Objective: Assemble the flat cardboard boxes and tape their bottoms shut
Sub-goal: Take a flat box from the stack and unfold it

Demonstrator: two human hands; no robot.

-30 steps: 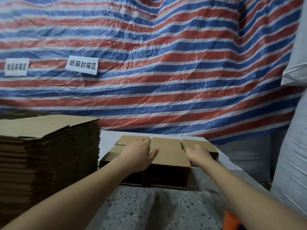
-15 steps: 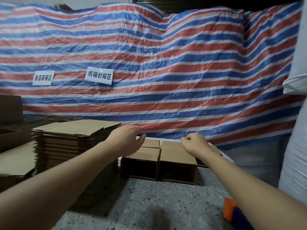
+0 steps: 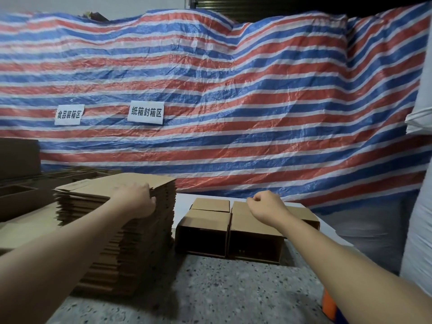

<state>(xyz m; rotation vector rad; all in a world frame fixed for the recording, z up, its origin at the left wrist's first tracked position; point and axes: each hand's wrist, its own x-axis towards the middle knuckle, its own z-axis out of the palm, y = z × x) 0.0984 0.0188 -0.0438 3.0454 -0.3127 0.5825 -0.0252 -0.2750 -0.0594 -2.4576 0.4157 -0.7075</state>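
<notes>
A tall stack of flat cardboard boxes (image 3: 121,242) stands on the left of the speckled table (image 3: 210,291). My left hand (image 3: 138,201) lies on top of the stack near its right edge, fingers curled over the edge of the top flat box (image 3: 102,187). To the right stand several assembled brown boxes (image 3: 205,230) side by side, with dark open sides facing me. My right hand (image 3: 266,206) hovers just above the box (image 3: 252,244) on the right, fingers curled, holding nothing.
A red, white and blue striped tarp (image 3: 233,101) with two paper labels hangs behind the table. More cardboard boxes (image 3: 18,199) sit at the far left. White sacks (image 3: 418,230) stand at the right. An orange and blue object (image 3: 329,305) lies at the lower right.
Both hands have lifted off the assembled boxes. My left hand has swung left onto the flat stack and curled over its top edge; the view has tilted up and left.
</notes>
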